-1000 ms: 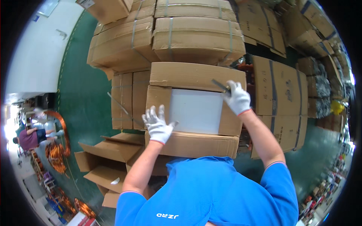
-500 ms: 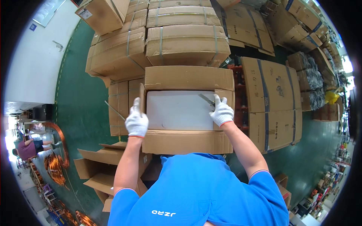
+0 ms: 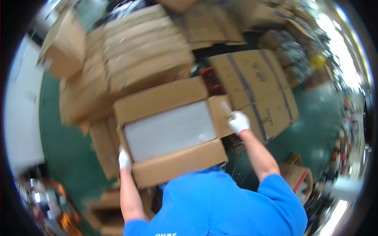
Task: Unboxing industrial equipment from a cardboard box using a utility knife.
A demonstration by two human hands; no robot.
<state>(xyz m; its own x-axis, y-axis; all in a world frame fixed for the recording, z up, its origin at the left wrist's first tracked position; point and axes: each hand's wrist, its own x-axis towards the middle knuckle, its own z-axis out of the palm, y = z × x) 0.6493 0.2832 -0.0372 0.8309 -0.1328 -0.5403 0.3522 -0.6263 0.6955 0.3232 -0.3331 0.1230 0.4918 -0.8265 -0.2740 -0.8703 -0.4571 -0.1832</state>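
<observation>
An opened cardboard box lies tilted in front of me, its flaps spread outward. A flat white panel fills its opening. My left hand, in a white glove, is at the box's left side by the near corner; motion blur hides how its fingers are set. My right hand, also gloved, is closed around a knife by the right flap. The knife's pale blade points up and to the left over that flap, smeared by motion.
Strapped cartons are stacked beyond the box. Flattened cardboard with dark straps lies to the right. An open carton stands at the near left, and another carton at the near right. The floor is green.
The view has turned, so the box now looks tilted. My right hand and knife moved from over the white panel out to the right flap, which now lies outward. My left hand dropped along the left side.
</observation>
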